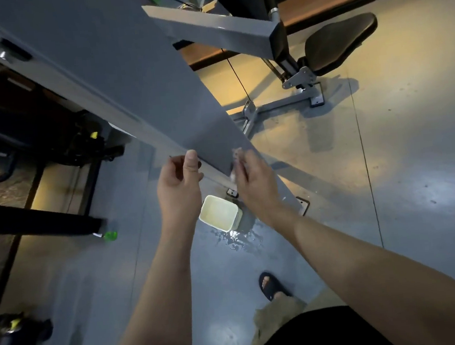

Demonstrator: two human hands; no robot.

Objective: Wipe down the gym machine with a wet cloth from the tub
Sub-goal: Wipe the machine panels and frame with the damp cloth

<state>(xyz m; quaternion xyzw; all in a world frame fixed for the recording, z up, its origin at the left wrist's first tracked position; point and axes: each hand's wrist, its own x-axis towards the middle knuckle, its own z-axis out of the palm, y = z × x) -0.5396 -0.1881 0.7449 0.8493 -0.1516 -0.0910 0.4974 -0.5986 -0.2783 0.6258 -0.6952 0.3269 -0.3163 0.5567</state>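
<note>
A wide grey metal column of the gym machine [135, 78] runs from the upper left down to the floor. My left hand [179, 184] grips its near edge low down, thumb on the front face. My right hand [252, 181] presses a small pale cloth [236, 159] against the column's right edge; most of the cloth is hidden under my fingers. A white square tub [219, 213] stands on the floor at the column's foot, just below and between my hands.
A puddle of water [239, 238] lies on the grey floor beside the tub. A black padded seat [341, 42] on a grey frame stands at the upper right. Dark machine parts fill the left. My sandalled foot [272, 285] is at the bottom centre.
</note>
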